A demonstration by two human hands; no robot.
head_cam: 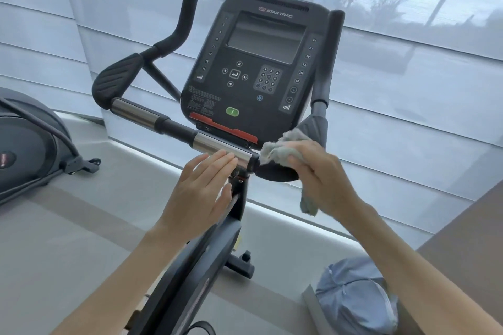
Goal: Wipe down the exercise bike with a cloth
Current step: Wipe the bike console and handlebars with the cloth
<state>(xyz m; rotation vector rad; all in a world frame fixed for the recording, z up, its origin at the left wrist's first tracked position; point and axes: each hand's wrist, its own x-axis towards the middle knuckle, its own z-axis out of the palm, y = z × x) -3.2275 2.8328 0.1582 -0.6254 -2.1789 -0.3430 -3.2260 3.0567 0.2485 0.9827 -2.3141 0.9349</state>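
Observation:
The exercise bike's black console [253, 68] faces me, with its handlebar [174, 128] running from the upper left to the centre. My right hand [321, 177] grips a bunched pale grey-green cloth [280, 148] and presses it on the right side of the handlebar, just below the console. A loose end of the cloth hangs below my wrist. My left hand [201, 193] lies flat with straight fingers, its fingertips on the silver sensor sleeve [223, 148] of the handlebar. The bike's dark frame [196, 266] drops down between my forearms.
Another exercise machine [30, 155] stands on the floor at the left. A light blue bag [356, 296] lies at the lower right beside a brown ledge [462, 239]. Window blinds [408, 90] fill the wall behind the bike.

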